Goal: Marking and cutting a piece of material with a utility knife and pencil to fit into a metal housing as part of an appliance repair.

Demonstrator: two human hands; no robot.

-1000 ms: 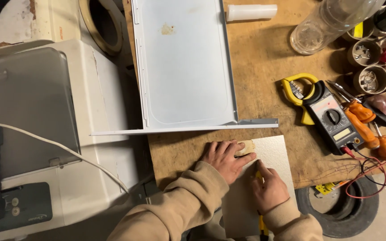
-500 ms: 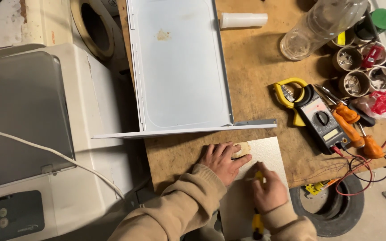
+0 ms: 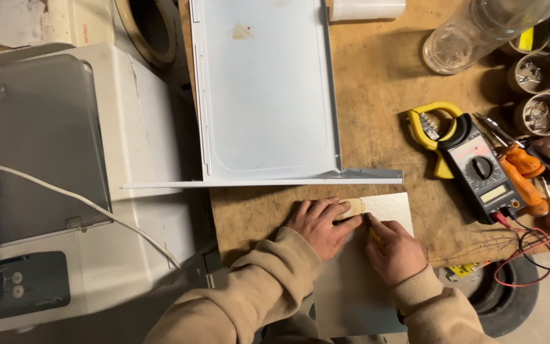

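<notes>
Barely shifting since the earlier frames, the left hand [image 3: 319, 224] is pressing flat, fingers spread, on the white panel [image 3: 377, 255] at the tabletop [image 3: 377, 95] edge, while the right hand [image 3: 394, 250] is pinching a yellow-handled tool [image 3: 373, 233] against it, below the grey metal cover [image 3: 265, 95].

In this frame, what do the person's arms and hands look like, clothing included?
Both arms wear a loose tan sweatshirt with ribbed cuffs at the wrists. The left hand and right hand are bare: no gloves, and no rings, watch or markings that I can make out. The sleeves bunch in soft folds.
</notes>
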